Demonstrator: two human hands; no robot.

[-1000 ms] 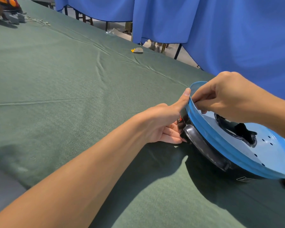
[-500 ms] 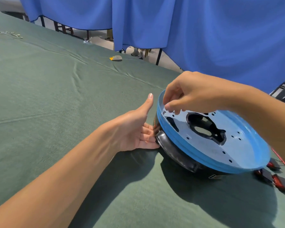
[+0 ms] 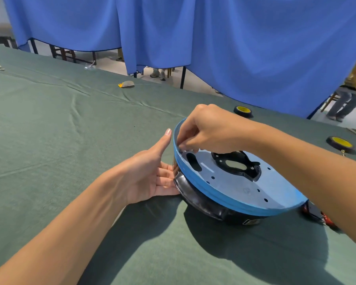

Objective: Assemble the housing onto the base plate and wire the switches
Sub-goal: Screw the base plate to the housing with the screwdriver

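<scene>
1. On the green cloth [image 3: 70,140] covering the table, a bit right of centre, sits the black housing [image 3: 203,204], with the round blue base plate [image 3: 275,188] lying on top of it like a lid. The plate's rim sticks up all the way round.
2. The plate face is pale blue-grey with small holes scattered over it, a long slot [image 3: 192,161] near the left edge and a big odd-shaped cutout [image 3: 234,163] in the middle with black plastic showing through.
3. Left hand [image 3: 144,177] is flat open, palm facing the housing. Its fingers [image 3: 164,175] are straight and touch the left side of the housing down near the cloth, and the thumb [image 3: 164,138] points up beside the plate rim.
4. Right hand [image 3: 210,130] comes in from the right over the plate, fingers curled, with the fingertips [image 3: 185,146] bunched together just inside the rim at the left edge. Honestly can't tell if it's pinching something small or just touching the plate.
5. Switches [image 3: 314,211], black with red bits, lie on the cloth just past the right side of the housing, half hidden by the right forearm.
6. Other stuff: two tape rolls with yellow cores further back on the right, one nearer the far edge [image 3: 243,111] and one further right [image 3: 340,144], well apart from the housing, plus a small yellow-and-grey scrap [image 3: 126,84] near the far edge.
7. Blue curtain [image 3: 234,48] hangs behind the table.
</scene>
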